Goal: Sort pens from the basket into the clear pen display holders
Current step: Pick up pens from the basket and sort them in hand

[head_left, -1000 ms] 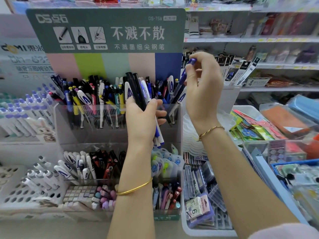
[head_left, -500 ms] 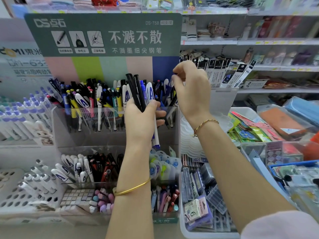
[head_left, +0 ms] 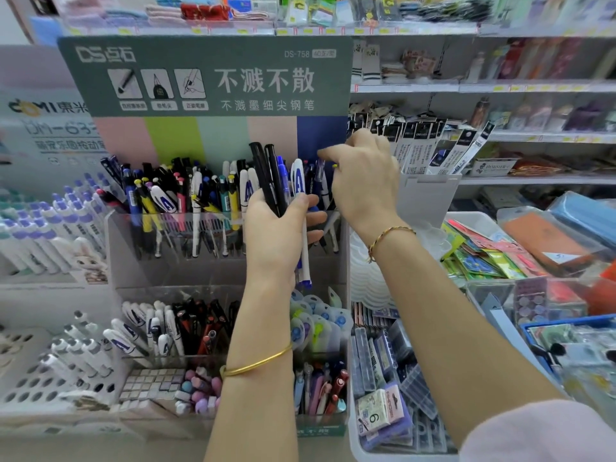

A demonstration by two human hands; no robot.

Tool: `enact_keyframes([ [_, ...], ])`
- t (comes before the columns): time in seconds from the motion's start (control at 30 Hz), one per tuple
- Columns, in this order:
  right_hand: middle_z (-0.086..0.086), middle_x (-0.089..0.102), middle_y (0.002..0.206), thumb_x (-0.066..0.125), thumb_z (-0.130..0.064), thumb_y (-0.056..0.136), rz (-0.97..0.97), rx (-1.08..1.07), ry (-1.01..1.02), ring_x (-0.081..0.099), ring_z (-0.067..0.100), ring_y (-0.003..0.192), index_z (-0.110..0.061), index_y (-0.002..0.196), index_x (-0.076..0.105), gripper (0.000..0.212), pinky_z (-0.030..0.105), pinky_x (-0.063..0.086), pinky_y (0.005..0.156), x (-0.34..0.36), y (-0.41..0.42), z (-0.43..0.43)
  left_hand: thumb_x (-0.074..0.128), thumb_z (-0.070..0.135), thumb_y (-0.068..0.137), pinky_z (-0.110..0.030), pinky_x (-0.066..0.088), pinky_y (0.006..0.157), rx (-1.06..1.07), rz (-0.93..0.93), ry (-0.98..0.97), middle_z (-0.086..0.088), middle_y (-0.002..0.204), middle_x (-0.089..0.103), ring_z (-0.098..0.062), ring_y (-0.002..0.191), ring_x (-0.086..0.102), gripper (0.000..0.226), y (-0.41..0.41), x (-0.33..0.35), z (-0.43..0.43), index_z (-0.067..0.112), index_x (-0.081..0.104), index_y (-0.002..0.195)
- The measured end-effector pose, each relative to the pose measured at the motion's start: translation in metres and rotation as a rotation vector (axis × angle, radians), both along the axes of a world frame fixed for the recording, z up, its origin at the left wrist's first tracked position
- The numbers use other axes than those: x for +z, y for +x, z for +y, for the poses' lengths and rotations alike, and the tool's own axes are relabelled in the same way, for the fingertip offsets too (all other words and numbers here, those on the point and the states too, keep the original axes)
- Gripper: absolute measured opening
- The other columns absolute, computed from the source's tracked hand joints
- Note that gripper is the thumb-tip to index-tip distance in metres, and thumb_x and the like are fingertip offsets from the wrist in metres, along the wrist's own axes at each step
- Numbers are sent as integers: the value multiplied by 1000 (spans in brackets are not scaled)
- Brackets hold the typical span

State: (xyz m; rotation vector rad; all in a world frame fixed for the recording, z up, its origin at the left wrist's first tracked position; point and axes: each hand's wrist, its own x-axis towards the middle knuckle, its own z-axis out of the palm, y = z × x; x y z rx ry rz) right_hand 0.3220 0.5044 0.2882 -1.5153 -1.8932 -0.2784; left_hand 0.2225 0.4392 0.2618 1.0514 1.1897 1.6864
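**Two hands sorting pens at a shop's clear display holders**

Nearest the viewer, two bare forearms reach forward; a gold bangle sits on the left wrist. Behind that wrist stands the lower clear holder, filled with white, black and red pens.

Above it, the left hand is raised in front of the display. Its grip is curled tight round a bundle of pens: two black ones stand tallest, with blue and white ones beside them.

Just behind is the upper clear holder, crowded with upright pens. At its right end the right hand reaches in from above, its grip narrowed to thumb and forefinger, pinching the top of a blue-capped pen that stands among the others.

A green sign rises behind the holders, with blurred shelves beyond.
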Motion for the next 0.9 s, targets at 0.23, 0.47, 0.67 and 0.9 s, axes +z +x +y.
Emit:
enact_keyframes([
  [0.23, -2, 65, 85, 54, -17, 91, 485, 240, 138, 58, 27, 94, -13, 115, 68, 28, 34, 46, 84, -2, 4, -14, 55, 12, 97, -22, 56, 59, -65, 41, 10, -2, 93, 71, -7, 70, 70, 13, -1, 1, -4, 20, 53, 107],
  [0.47, 2, 69, 88, 62, -14, 88, 625, 435, -104, 66, 20, 85, -10, 91, 69, 8, 41, 55, 80, 4, 2, -17, 56, 14, 96, -27, 60, 65, -147, 24, 13, -3, 96, 72, -13, 79, 73, 11, 0, 2, -6, 19, 56, 106],
  [0.67, -11, 56, 75, 56, -13, 92, 950, 341, 348, 54, 4, 67, -13, 91, 59, 3, 33, 53, 64, 20, 7, -16, 47, 9, 100, -28, 59, 62, 4, 9, -31, -7, 93, 69, -14, 70, 71, 10, -8, -3, 1, 17, 49, 105],
  [0.9, -6, 56, 75, 59, -5, 90, 620, 243, 486, 54, 11, 67, 0, 100, 61, 11, 15, 44, 65, 10, -3, -9, 47, 9, 99, -20, 49, 49, 23, 71, 0, -4, 92, 71, -5, 51, 60, 22, -6, -3, 0, 31, 43, 95],
])
